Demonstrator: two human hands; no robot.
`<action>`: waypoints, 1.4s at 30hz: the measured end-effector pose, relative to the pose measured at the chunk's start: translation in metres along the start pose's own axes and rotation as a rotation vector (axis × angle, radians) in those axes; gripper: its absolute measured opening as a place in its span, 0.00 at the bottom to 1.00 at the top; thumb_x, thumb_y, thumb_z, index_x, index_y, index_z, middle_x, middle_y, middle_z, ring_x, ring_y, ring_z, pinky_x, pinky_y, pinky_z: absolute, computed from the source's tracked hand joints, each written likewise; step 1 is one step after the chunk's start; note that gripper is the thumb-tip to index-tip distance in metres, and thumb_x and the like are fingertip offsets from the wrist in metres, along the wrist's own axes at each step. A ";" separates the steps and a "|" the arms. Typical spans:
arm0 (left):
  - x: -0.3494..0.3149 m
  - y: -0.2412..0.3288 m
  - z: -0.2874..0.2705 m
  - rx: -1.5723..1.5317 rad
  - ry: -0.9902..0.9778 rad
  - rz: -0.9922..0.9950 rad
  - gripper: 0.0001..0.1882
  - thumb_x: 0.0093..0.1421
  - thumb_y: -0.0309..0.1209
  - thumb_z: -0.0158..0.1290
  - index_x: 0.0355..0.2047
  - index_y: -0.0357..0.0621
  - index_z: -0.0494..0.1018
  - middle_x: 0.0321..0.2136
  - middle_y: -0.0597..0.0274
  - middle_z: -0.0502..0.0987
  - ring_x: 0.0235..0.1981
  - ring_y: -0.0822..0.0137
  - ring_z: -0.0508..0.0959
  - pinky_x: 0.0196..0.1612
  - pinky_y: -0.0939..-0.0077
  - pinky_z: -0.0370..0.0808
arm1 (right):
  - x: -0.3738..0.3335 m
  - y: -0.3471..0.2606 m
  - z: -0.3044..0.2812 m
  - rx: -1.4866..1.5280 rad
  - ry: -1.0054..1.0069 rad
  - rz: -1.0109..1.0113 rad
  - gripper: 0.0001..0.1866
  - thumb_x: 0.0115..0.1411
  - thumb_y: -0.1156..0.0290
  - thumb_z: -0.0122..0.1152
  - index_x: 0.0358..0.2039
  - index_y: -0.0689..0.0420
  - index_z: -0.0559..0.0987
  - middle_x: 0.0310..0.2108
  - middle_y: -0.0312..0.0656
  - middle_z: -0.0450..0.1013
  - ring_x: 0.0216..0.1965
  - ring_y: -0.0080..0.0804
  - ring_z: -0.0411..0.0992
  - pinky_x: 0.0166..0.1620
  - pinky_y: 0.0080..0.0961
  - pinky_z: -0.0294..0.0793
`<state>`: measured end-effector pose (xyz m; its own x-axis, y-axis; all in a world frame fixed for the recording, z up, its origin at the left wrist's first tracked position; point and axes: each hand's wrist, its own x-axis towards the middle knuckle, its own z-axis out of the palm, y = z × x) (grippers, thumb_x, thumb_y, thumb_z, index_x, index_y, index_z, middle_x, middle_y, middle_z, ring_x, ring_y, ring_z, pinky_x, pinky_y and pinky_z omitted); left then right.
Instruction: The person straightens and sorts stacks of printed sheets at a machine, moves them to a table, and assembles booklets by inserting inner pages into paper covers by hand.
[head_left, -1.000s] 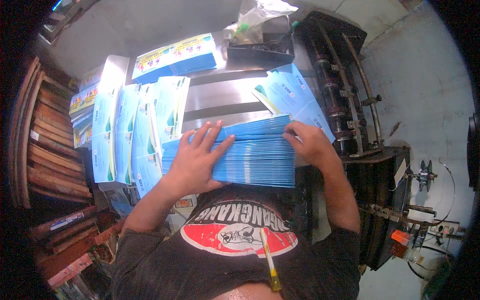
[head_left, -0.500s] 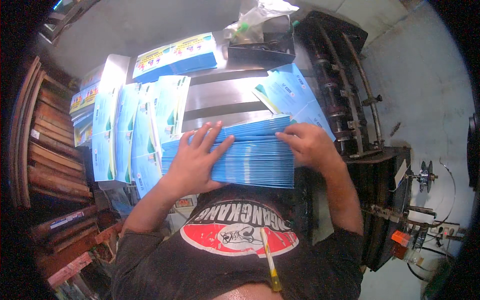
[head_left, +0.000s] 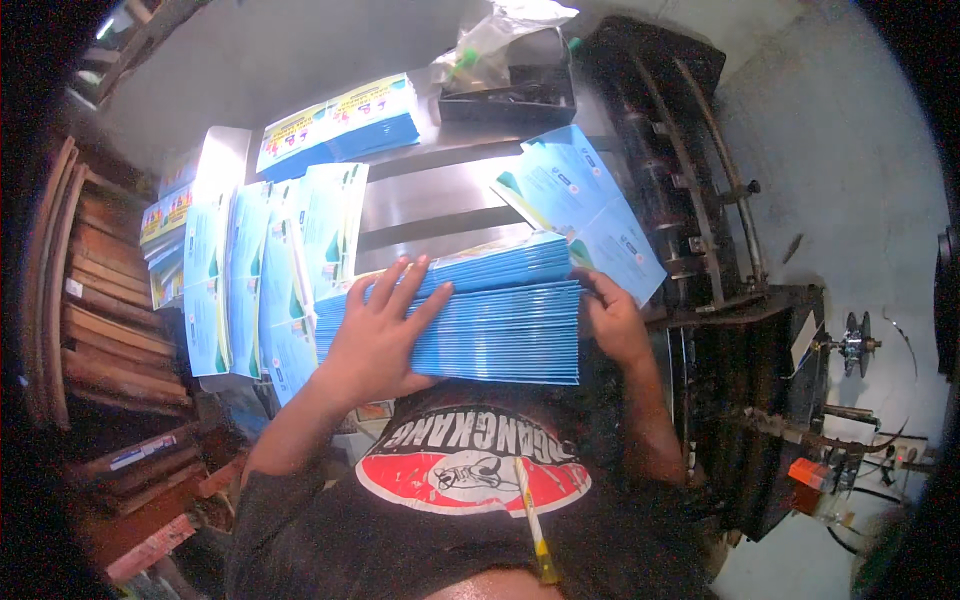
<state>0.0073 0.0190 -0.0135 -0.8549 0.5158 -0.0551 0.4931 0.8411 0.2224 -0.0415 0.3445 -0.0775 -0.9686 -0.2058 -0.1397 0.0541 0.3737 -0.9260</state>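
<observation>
A thick stack of blue folded booklets (head_left: 500,335) lies in front of my body, with its many folded edges showing as fine lines. A gap divides off its upper part, a thinner tilted bundle (head_left: 510,265). My left hand (head_left: 372,330) clasps the left part of the stack, its spread fingers over the far side and its thumb by the near edge. At the right end, my right hand (head_left: 615,318) is curled closed beside the corner of the stack. What its fingertips pinch, if anything, is hidden.
Overlapping blue printed sheets (head_left: 285,270) stand to the left, with more sheets (head_left: 590,200) at the right. Behind lie a bundle of yellow-and-blue printed booklets (head_left: 340,125) and a black box (head_left: 510,100) with a plastic bag. A dark roller machine (head_left: 660,170) rises on the right.
My right hand has drawn back from the gap between the two bundles to the stack's right end, moving right and slightly nearer. The gap looks wider. My left hand keeps its place on the stack.
</observation>
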 end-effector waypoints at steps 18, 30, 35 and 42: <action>-0.004 0.004 -0.007 -0.047 -0.117 0.001 0.59 0.44 0.76 0.49 0.66 0.47 0.57 0.68 0.40 0.48 0.69 0.41 0.48 0.65 0.39 0.42 | -0.018 0.018 0.003 0.144 0.075 -0.331 0.19 0.54 0.84 0.53 0.47 0.62 0.77 0.47 0.49 0.73 0.52 0.42 0.71 0.59 0.30 0.66; 0.016 -0.002 -0.013 -0.098 -0.150 -0.068 0.52 0.52 0.75 0.37 0.67 0.51 0.56 0.69 0.43 0.44 0.70 0.42 0.45 0.66 0.39 0.40 | -0.001 0.015 -0.009 0.322 -0.074 -0.147 0.13 0.65 0.63 0.55 0.40 0.61 0.76 0.38 0.46 0.73 0.43 0.34 0.72 0.49 0.28 0.69; 0.024 -0.002 -0.011 -0.015 -0.118 -0.072 0.46 0.59 0.70 0.35 0.68 0.52 0.55 0.69 0.42 0.42 0.70 0.42 0.44 0.65 0.39 0.41 | 0.015 0.009 -0.018 0.325 -0.296 -0.042 0.18 0.66 0.64 0.51 0.49 0.65 0.73 0.44 0.46 0.74 0.47 0.29 0.71 0.53 0.26 0.67; 0.024 -0.007 -0.007 0.026 -0.081 -0.063 0.36 0.63 0.63 0.36 0.66 0.60 0.59 0.69 0.43 0.44 0.70 0.44 0.45 0.66 0.43 0.42 | 0.043 -0.003 -0.025 0.161 -0.573 0.084 0.23 0.65 0.61 0.54 0.52 0.67 0.73 0.44 0.43 0.75 0.46 0.24 0.70 0.51 0.23 0.68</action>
<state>-0.0180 0.0239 -0.0092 -0.8690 0.4724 -0.1472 0.4436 0.8756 0.1911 -0.0890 0.3569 -0.0718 -0.6768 -0.6527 -0.3405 0.2043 0.2778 -0.9387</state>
